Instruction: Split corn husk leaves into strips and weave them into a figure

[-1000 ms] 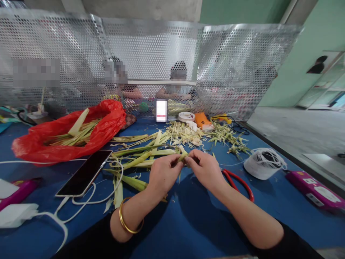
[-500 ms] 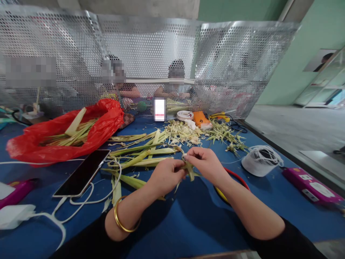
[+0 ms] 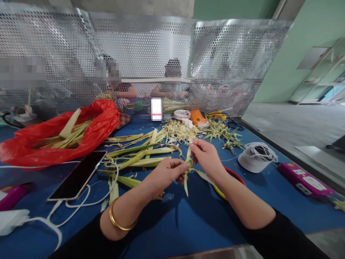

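Between my two hands is a small knotted piece of pale green leaf strips, with its ends sticking out up, down and to the right. My left hand, with a gold bangle on its wrist, pinches the middle of it between thumb and fingers. Higher and to the right, my right hand pinches the upper end of one strip. Long leaf strips lie on the blue table behind and left of my hands. Leaf scraps are heaped beyond them.
At left are a red plastic bag of leaves, a phone and white cables. A spool of white cord and a purple box stand at right. Behind a perforated screen people sit. A lit phone stands before it.
My right hand has risen slightly from my left hand, drawing a strip upward. More of the leaf piece now shows, its ends spread apart. The view has shifted slightly to the right.
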A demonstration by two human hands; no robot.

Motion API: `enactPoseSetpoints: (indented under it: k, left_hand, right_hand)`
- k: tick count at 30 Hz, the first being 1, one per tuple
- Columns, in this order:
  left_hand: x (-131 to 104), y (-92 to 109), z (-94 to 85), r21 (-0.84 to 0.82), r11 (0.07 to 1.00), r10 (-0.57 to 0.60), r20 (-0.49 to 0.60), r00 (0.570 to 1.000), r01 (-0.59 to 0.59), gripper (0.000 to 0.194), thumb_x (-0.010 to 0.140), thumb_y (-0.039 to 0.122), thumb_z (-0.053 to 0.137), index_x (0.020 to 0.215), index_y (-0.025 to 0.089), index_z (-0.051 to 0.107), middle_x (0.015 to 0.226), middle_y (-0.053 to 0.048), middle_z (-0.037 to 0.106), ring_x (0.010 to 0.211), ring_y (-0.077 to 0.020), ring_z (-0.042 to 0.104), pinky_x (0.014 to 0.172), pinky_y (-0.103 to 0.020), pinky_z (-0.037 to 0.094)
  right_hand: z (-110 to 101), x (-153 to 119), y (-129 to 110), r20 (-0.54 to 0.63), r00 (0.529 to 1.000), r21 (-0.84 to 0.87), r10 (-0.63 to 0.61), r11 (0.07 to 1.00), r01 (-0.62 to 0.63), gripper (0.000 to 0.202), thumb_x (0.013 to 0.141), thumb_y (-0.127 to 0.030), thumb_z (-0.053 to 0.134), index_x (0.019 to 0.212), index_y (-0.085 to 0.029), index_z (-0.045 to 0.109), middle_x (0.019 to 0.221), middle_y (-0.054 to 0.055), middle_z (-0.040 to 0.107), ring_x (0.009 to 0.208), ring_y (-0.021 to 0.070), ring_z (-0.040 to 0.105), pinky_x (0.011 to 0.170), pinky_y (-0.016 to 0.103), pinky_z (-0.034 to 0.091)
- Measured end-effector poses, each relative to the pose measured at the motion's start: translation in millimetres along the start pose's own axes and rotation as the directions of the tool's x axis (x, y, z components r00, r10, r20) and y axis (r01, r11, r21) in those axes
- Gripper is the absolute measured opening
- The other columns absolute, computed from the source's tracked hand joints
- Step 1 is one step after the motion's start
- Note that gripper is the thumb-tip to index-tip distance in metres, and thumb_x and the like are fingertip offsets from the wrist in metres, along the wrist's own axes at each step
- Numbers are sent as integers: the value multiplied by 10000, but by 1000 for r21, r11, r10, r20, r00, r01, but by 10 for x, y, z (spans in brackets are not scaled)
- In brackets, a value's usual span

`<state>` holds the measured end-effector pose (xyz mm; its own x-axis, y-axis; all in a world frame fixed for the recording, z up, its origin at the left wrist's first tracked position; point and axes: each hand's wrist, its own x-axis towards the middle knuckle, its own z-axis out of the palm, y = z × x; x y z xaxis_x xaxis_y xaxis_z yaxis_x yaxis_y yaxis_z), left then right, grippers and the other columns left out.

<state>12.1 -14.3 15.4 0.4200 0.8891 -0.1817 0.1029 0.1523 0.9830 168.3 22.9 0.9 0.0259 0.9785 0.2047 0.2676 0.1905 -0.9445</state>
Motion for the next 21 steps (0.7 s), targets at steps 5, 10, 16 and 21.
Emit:
enactPoseSetpoints:
  k: [5, 10, 16, 21]
  left_hand:
    - [-2, -17, 58, -11, 999, -42, -80, 996, 41, 303, 583, 429, 760, 587, 155, 632, 477, 31, 529, 455, -84, 443, 494, -214, 367]
    - [-3, 31, 63, -54, 998, -26, -77, 997, 22, 302, 579, 405, 743, 486, 163, 588, 449, 38, 493, 443, -80, 433, 483, -213, 385]
    - [9, 4, 11, -75, 997, -20, -73, 997, 15, 283, 576, 418, 769, 587, 157, 661, 505, 17, 562, 471, -94, 488, 525, -231, 438]
    - [2, 6, -1, -12, 1000, -21, -12, 1000, 21, 257, 560, 360, 782, 512, 156, 633, 488, 20, 551, 471, -95, 503, 521, -227, 429]
  right_hand:
    - [38, -16, -19, 74, 994, 150, 78, 985, -88, 238, 788, -372, 582, 642, -203, 500, 508, -63, 505, 391, 80, 440, 415, 219, 339]
    - [-39, -16, -107, 358, 910, 385, 211, 854, -350, 265, 671, -385, 730, 752, -169, 600, 562, -58, 536, 442, 58, 441, 450, 198, 349]
    - [-130, -9, -162, 542, 807, 358, 235, 804, -475, 308, 588, -311, 802, 800, -146, 653, 685, -9, 644, 569, 81, 565, 571, 209, 442]
    - [-124, 35, -116, 433, 891, 234, 138, 937, -259, 199, 623, -291, 761, 714, -150, 653, 585, -34, 604, 467, 59, 476, 496, 206, 391]
